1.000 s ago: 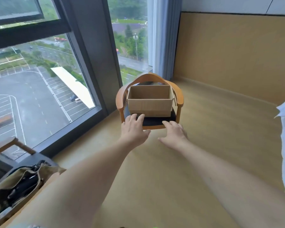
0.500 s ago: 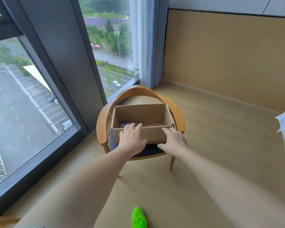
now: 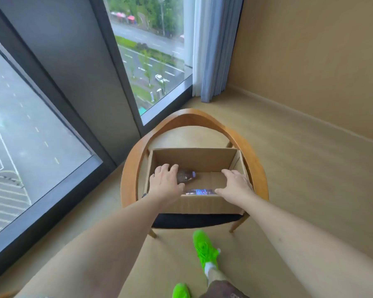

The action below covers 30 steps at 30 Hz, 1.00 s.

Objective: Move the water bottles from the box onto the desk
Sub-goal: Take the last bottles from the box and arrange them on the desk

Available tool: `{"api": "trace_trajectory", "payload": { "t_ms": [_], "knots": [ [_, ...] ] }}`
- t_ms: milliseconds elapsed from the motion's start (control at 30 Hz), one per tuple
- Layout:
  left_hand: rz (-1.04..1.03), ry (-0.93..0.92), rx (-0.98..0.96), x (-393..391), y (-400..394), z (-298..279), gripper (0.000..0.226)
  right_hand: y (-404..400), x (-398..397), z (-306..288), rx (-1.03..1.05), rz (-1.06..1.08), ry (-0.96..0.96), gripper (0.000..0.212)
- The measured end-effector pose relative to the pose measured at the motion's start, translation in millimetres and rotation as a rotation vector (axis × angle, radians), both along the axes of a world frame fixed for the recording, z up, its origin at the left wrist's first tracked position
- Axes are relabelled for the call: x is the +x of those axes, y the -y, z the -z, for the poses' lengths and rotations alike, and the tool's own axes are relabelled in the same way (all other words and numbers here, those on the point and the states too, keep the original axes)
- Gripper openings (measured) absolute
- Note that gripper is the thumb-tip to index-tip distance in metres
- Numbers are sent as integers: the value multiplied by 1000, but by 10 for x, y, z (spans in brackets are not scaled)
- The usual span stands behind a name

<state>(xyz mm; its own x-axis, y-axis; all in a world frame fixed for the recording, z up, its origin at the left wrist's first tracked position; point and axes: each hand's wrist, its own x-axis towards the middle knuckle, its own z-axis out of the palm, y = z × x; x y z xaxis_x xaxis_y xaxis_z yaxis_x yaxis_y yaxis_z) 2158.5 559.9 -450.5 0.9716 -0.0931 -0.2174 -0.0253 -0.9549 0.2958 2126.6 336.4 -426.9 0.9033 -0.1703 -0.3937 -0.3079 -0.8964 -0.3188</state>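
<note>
in the head view, the open cardboard box (image 3: 194,164) sits on the dark seat of a wooden armchair (image 3: 129,168), and everything here is placed from that box. both hands are inside its rim. the left hand (image 3: 165,182) is at the box's left side, laid over the body of a water bottle (image 3: 186,175) that lies on its side on the box floor; the bottle's long axis runs roughly left to right, cap end pointing toward the box's middle, away from the palm. the fingers drape over the bottle, but whether they have closed round it i cannot tell, since the hand hides the contact. a second bottle (image 3: 199,192) lies flat against the box's near wall, its label just showing, long axis along that wall. the right hand (image 3: 235,184) is at the box's right side with fingers spread and loose, holding nothing; its thumb side is just beside the right end of that second bottle, so it looks the nearer hand for that one. my reading is that the grasp is only starting and no bottle has left the box. the box floor is plain cardboard, mostly bare in the middle. beyond the chair is a tall window (image 3: 153,61) with a curtain (image 3: 211,48) to its right; the floor is pale wood. the desk is not in view.
</note>
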Motion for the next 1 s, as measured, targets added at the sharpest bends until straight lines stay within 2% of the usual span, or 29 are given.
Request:
{"api": "trace_trajectory", "payload": {
  "t_ms": [233,400,633,700,800,867,1000],
  "knots": [
    [-146,-164,36,699,64,627,69,154,875,712,3,-97,-208,80],
    [-127,-241,52,1108,203,1005,69,69,1253,1230,17,-214,-345,73],
    [-106,-309,55,1484,336,1732,55,-205,1463,2063,59,-337,-464,62],
    [-56,-351,69,1539,336,1939,58,-277,1477,2289,64,-370,-470,61],
    [-3,-442,106,1546,308,2206,75,-365,1427,2560,62,-412,-506,62],
    [48,-413,158,1539,289,2352,81,-409,1374,2699,25,-473,-517,62],
    [160,-257,298,1582,253,2557,75,-476,1340,2845,-18,-555,-511,56]
  ]
}}
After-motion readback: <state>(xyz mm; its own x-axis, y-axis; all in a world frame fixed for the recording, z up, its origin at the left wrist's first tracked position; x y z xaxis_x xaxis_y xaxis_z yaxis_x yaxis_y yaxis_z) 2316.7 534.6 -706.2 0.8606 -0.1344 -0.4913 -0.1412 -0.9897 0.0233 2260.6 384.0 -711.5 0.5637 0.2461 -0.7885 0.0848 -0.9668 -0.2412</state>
